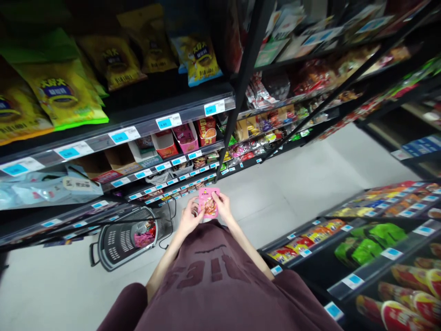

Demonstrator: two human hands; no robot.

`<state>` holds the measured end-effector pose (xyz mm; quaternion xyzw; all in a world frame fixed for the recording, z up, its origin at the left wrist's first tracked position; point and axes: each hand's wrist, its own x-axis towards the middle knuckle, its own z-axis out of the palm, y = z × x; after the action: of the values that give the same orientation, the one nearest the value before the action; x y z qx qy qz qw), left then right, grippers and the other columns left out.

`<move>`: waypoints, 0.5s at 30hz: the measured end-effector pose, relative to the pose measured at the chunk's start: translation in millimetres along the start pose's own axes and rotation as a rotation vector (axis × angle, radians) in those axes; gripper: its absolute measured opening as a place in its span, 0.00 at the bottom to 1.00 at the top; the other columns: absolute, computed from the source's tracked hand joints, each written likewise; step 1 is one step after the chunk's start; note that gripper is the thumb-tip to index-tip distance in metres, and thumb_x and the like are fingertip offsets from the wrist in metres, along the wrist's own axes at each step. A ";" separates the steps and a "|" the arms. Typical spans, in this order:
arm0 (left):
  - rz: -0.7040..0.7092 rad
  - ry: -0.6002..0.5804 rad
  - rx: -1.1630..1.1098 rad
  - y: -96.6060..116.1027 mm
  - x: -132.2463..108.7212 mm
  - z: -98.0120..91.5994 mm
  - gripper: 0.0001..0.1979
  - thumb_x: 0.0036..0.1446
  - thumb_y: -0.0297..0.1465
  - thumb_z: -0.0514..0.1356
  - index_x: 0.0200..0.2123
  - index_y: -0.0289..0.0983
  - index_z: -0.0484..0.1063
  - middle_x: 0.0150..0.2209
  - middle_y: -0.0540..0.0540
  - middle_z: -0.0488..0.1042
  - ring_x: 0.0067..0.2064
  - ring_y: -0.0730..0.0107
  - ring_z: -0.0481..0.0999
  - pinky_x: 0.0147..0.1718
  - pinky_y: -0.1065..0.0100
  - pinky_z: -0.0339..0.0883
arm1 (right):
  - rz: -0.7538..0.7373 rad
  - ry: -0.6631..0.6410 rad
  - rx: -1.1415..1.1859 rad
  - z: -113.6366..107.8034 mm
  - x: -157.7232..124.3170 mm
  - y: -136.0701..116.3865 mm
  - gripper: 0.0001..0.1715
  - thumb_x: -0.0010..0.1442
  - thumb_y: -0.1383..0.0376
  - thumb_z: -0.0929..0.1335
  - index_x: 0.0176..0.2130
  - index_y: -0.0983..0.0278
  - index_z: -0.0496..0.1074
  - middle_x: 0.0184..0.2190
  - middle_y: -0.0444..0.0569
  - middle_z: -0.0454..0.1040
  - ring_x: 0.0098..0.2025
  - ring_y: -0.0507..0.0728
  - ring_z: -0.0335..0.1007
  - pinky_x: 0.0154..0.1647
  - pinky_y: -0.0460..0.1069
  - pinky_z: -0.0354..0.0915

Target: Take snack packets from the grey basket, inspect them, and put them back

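Note:
A small pink snack packet (208, 202) is held in front of me, low in the head view, between both hands. My left hand (190, 217) grips its left edge with curled fingers. My right hand (222, 206) pinches its right edge and top. My forearms reach forward over my maroon shirt (220, 285). A grey shopping basket (119, 241) stands on the floor to the left below my hands, with pink and red packets (144, 234) inside it.
Black store shelves (131, 126) with yellow and green snack bags (65, 94) and blue price tags line the left side. More shelves (375, 239) with green and red packets stand on the right. A pale floor aisle (299, 184) runs ahead between them.

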<state>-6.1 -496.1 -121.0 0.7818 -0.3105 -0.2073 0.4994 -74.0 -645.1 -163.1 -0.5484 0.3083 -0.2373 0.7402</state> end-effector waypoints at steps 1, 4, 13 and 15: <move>0.008 0.000 0.003 0.2 0.4 0.0 0.28 0.54 0.34 0.62 0.57 0.37 0.59 0.32 0.50 0.74 0.30 0.71 0.73 0.28 0.71 0.67 | -0.001 0.027 0.004 -0.6 0.6 0.5 0.23 0.54 0.49 0.70 0.26 0.67 0.71 0.22 0.43 0.68 0.24 0.50 0.60 0.26 0.44 0.58; 0.088 0.000 0.055 2.6 0.0 0.4 0.31 0.52 0.35 0.66 0.57 0.39 0.60 0.43 0.44 0.73 0.36 0.69 0.74 0.31 0.70 0.69 | -0.005 0.069 0.013 -3.2 1.2 -0.4 0.22 0.54 0.49 0.70 0.28 0.67 0.72 0.23 0.44 0.70 0.24 0.51 0.61 0.25 0.44 0.58; 0.403 -0.046 0.245 -2.3 -2.1 4.3 0.27 0.51 0.28 0.66 0.55 0.42 0.65 0.59 0.39 0.60 0.61 0.52 0.61 0.58 0.47 0.59 | -0.017 0.082 0.055 -7.6 0.6 -3.3 0.22 0.54 0.51 0.71 0.34 0.68 0.76 0.28 0.48 0.76 0.26 0.53 0.67 0.28 0.46 0.63; 0.404 -0.046 0.256 -3.9 -1.9 4.9 0.25 0.53 0.24 0.62 0.54 0.41 0.66 0.58 0.39 0.61 0.61 0.53 0.62 0.58 0.49 0.60 | -0.010 0.075 0.063 -8.5 -0.9 -4.0 0.21 0.54 0.51 0.71 0.34 0.68 0.75 0.27 0.48 0.75 0.26 0.53 0.68 0.28 0.46 0.63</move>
<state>-9.5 -496.7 -126.6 0.7557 -0.4959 -0.0799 0.4202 -80.8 -651.3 -160.8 -0.5172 0.3256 -0.2711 0.7436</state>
